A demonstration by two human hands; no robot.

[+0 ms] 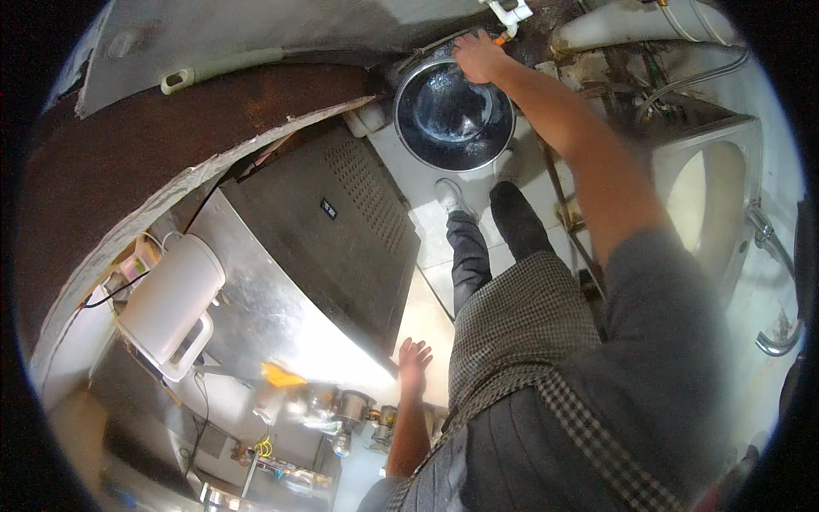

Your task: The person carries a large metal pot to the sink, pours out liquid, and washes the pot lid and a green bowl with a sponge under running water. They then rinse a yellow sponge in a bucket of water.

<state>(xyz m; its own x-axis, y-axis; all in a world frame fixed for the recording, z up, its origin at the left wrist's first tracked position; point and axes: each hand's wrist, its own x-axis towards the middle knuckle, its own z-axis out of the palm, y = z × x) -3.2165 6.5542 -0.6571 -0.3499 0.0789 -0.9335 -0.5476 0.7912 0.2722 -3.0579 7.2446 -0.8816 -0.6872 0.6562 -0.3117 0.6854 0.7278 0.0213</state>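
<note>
A large round dark metal basin (454,118) with a bright rim is in front of my feet, its inside wet and shiny. My right hand (478,59) reaches out over the basin's far rim, close to a white plastic pipe fitting (512,16) with an orange part (501,40). Its fingertips are partly hidden, so whether they grip the rim is unclear. Lower down, my left hand (416,365) hangs with fingers apart and nothing in it, near the corner of a steel-topped cabinet (320,224).
A white electric kettle (173,304) stands on the steel top, near a yellow item (281,376). To the right is a sink (736,192) with a metal faucet (761,224). Pipes and hoses (694,80) run beyond it. A rusty brown panel (192,121) curves across the left.
</note>
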